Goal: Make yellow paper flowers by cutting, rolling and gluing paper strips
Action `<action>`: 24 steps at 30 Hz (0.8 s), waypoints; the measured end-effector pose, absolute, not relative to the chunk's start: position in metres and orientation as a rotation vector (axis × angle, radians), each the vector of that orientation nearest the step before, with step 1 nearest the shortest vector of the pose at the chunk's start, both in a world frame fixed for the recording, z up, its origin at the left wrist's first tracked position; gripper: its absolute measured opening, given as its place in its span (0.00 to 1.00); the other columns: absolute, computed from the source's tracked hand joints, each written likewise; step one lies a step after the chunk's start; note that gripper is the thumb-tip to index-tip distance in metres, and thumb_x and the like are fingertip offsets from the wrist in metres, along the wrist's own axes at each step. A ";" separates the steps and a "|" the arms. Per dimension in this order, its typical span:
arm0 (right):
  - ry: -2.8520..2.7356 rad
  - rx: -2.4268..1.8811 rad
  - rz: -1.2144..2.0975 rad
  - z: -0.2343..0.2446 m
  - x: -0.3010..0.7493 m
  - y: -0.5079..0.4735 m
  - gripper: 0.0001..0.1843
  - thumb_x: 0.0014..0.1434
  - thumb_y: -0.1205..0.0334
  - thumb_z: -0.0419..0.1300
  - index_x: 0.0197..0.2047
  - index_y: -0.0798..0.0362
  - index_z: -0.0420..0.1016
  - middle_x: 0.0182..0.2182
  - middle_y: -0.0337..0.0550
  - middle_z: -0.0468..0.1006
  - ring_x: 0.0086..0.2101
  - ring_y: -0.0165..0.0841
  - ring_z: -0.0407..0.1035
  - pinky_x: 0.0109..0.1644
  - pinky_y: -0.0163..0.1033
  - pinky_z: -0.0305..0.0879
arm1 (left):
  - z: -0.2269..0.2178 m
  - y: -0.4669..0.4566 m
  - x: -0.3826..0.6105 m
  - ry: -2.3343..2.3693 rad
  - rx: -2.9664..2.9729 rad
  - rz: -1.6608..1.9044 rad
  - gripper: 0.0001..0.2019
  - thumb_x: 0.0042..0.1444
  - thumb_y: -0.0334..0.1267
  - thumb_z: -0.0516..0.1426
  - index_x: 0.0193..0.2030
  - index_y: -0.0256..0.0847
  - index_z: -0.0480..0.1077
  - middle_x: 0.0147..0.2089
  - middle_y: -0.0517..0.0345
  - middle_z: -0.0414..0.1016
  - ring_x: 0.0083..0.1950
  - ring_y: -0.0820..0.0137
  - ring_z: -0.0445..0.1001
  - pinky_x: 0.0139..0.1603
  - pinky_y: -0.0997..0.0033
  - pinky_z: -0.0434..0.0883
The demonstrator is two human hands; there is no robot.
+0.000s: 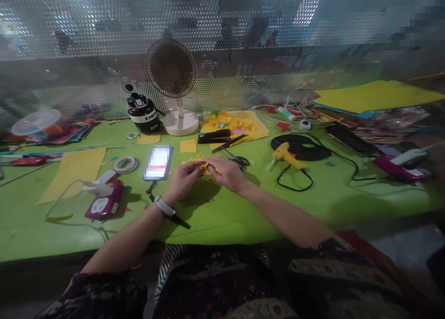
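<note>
At the far left we see a clear, round plastic tub (36,122) on the smooth green tabletop (222,212), and nearer us a flat sheet of yellow paper (74,170) lying askew. Just right of the sheet lies a pale ring of tape (125,164), and below it a glossy magenta device (103,206) with a white cable. A phone (159,162) lies flat with its screen lit, just left of the hands. Behind it stand a squat black flask (142,113) and a small desk fan (173,80) with a round wire grille on a white base.

The left hand (184,179) reaches in from the lower left with the forearm slanted up across the table edge and a pale-strapped watch (164,206) on the wrist. Its fingers are curled in and pinch the near side of a small yellow paper piece (205,163). This piece looks crumpled or folded, with ragged edges, and it sits low over the table at the centre, between the two hands.

The right hand (227,173) comes in from the lower right, palm down, with its fingers bent over the same piece and gripping it from the other side.

Beyond the hands lie a long black stapler (214,136) and scissors (238,160) with dark handles. Further right, a yellow glue gun (287,154) rests beside a flat black coil of cable (301,147). Large yellow sheets (375,95) are stacked at the far right.
</note>
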State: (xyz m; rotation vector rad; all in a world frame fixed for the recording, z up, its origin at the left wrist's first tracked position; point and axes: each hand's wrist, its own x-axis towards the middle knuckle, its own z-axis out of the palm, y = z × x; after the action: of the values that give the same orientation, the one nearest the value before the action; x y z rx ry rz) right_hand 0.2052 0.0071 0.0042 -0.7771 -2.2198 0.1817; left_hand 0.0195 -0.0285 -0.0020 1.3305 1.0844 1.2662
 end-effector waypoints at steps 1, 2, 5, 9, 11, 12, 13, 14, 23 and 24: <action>-2.210 -0.758 0.227 0.004 0.205 0.006 0.19 0.69 0.61 0.51 0.55 0.54 0.79 0.50 0.51 0.82 0.48 0.38 0.77 0.54 0.45 0.74 | -0.002 -0.028 0.019 1.115 1.410 1.280 0.14 0.55 0.42 0.64 0.47 0.38 0.79 0.43 0.49 0.83 0.41 0.65 0.81 0.49 0.57 0.78; -2.195 -0.742 0.257 0.003 0.204 0.006 0.18 0.69 0.61 0.51 0.54 0.54 0.79 0.48 0.50 0.83 0.46 0.38 0.78 0.52 0.44 0.75 | -0.002 -0.027 0.018 1.148 1.507 1.300 0.13 0.55 0.42 0.64 0.46 0.39 0.80 0.44 0.49 0.83 0.42 0.64 0.81 0.49 0.56 0.78; -2.132 -0.716 0.277 0.001 0.203 0.004 0.18 0.69 0.61 0.53 0.52 0.54 0.81 0.47 0.49 0.83 0.45 0.38 0.79 0.52 0.43 0.75 | -0.002 -0.027 0.016 1.226 1.815 1.414 0.11 0.56 0.39 0.63 0.44 0.42 0.81 0.47 0.49 0.83 0.47 0.61 0.81 0.53 0.52 0.77; -2.074 -0.727 0.313 0.001 0.201 0.003 0.17 0.68 0.61 0.54 0.52 0.53 0.82 0.47 0.48 0.84 0.45 0.38 0.79 0.52 0.43 0.75 | 0.000 -0.026 0.015 1.290 2.021 1.555 0.09 0.56 0.37 0.63 0.44 0.42 0.80 0.48 0.48 0.82 0.48 0.61 0.80 0.53 0.53 0.77; -2.064 -0.755 0.358 0.000 0.200 0.005 0.17 0.68 0.60 0.54 0.52 0.51 0.82 0.47 0.46 0.84 0.44 0.37 0.79 0.51 0.42 0.75 | 0.000 -0.023 0.016 1.322 2.023 1.555 0.08 0.55 0.36 0.63 0.42 0.42 0.80 0.48 0.48 0.82 0.48 0.62 0.80 0.52 0.55 0.77; -2.060 -0.773 0.382 0.000 0.199 0.007 0.17 0.68 0.60 0.55 0.52 0.51 0.82 0.47 0.46 0.84 0.44 0.37 0.79 0.51 0.42 0.75 | 0.000 -0.021 0.016 1.334 1.996 1.547 0.06 0.55 0.36 0.63 0.40 0.41 0.79 0.47 0.48 0.82 0.47 0.62 0.80 0.51 0.55 0.77; -2.056 -0.792 0.401 -0.001 0.198 0.009 0.16 0.68 0.60 0.55 0.52 0.50 0.82 0.47 0.46 0.84 0.44 0.37 0.79 0.50 0.42 0.75 | -0.001 -0.019 0.017 1.346 1.954 1.535 0.05 0.55 0.35 0.63 0.38 0.41 0.79 0.47 0.48 0.82 0.47 0.62 0.80 0.51 0.55 0.77; -2.052 -0.810 0.417 -0.001 0.197 0.011 0.16 0.67 0.60 0.55 0.51 0.50 0.82 0.47 0.46 0.84 0.44 0.37 0.79 0.50 0.41 0.75 | -0.001 -0.016 0.018 1.360 1.899 1.516 0.03 0.54 0.35 0.63 0.36 0.40 0.79 0.46 0.48 0.82 0.46 0.62 0.80 0.51 0.55 0.76; -1.873 -0.839 0.637 0.003 0.205 0.019 0.12 0.63 0.60 0.60 0.44 0.52 0.85 0.44 0.48 0.84 0.44 0.38 0.78 0.50 0.43 0.75 | 0.004 -0.018 0.012 1.258 1.573 1.444 0.12 0.55 0.46 0.64 0.36 0.38 0.77 0.48 0.46 0.81 0.49 0.61 0.78 0.53 0.57 0.73; -1.827 -0.849 0.706 0.003 0.207 0.021 0.12 0.62 0.60 0.61 0.44 0.52 0.85 0.44 0.48 0.84 0.44 0.38 0.78 0.51 0.43 0.75 | 0.005 -0.019 0.009 1.234 1.505 1.465 0.13 0.55 0.46 0.64 0.38 0.38 0.77 0.48 0.46 0.81 0.49 0.62 0.78 0.53 0.57 0.73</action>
State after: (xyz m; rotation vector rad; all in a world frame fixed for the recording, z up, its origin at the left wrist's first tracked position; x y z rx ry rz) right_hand 0.2068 0.0207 0.0033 -0.8492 -1.8273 0.7061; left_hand 0.0095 -0.0185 0.0052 1.5045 1.2337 1.4647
